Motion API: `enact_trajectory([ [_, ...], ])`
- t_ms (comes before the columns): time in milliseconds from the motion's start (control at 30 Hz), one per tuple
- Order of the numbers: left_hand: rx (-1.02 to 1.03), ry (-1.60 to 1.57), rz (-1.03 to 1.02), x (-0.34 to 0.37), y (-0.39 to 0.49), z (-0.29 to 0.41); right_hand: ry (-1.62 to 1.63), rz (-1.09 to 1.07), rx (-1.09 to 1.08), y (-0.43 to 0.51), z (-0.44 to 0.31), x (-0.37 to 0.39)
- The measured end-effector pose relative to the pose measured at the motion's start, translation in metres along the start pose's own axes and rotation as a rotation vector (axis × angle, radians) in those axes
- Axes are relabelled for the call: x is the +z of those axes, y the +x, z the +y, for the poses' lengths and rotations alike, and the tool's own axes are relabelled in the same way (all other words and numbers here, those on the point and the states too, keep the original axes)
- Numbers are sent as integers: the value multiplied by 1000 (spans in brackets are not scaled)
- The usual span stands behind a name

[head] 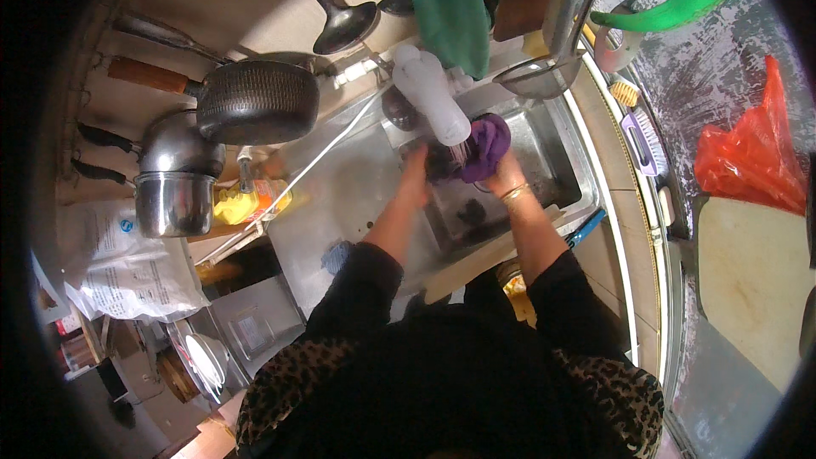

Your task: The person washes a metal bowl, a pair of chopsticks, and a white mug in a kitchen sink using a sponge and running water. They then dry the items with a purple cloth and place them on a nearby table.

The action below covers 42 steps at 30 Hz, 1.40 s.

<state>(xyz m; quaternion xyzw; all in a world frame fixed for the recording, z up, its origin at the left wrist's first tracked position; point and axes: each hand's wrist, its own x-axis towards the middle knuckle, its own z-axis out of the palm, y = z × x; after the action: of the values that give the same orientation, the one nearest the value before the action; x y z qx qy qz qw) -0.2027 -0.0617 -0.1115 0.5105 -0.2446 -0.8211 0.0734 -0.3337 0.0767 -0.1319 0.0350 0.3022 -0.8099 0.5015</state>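
My right hand (508,173), with a gold bracelet at the wrist, grips a bunched purple cloth (488,146) over the stainless steel sink basin (542,140). My left hand (417,175) holds the near left side of a dark object (440,162), whose shape is blurred. Water runs down between my hands from a whitish, translucent faucet spout (440,108). The spout hides part of what lies beneath it. Behind it, a dark round item (400,108) stands near the basin's back left corner. A small dark lump (472,211) lies on the basin floor.
The steel drainboard (344,191) extends left, with a blue-grey scrubber (336,257) on it. Hanging pans (258,102), a ladle (347,25), a green cloth (449,13) and a strainer (542,80) surround the sink. Brushes (641,140) and a red plastic bag (746,146) lie right.
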Motion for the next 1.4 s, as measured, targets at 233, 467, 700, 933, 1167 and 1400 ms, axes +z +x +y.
enact_trajectory([
  [233,-213,-338,-463,15,0,-39,-1007,86,-446,-72,55,66],
  [467,39,-243,-177,38,23,-56,-1293,378,-425,-34,25,66],
  [700,174,-49,-129,29,25,-46,-1061,365,-500,9,5,37],
  [933,149,-353,-702,17,35,-51,-1660,-114,-675,-44,51,58],
  [1167,11,-112,-72,33,16,-50,-1172,229,-410,32,10,28],
  [1400,68,-291,-551,12,39,-53,-1455,83,-941,-32,40,71],
])
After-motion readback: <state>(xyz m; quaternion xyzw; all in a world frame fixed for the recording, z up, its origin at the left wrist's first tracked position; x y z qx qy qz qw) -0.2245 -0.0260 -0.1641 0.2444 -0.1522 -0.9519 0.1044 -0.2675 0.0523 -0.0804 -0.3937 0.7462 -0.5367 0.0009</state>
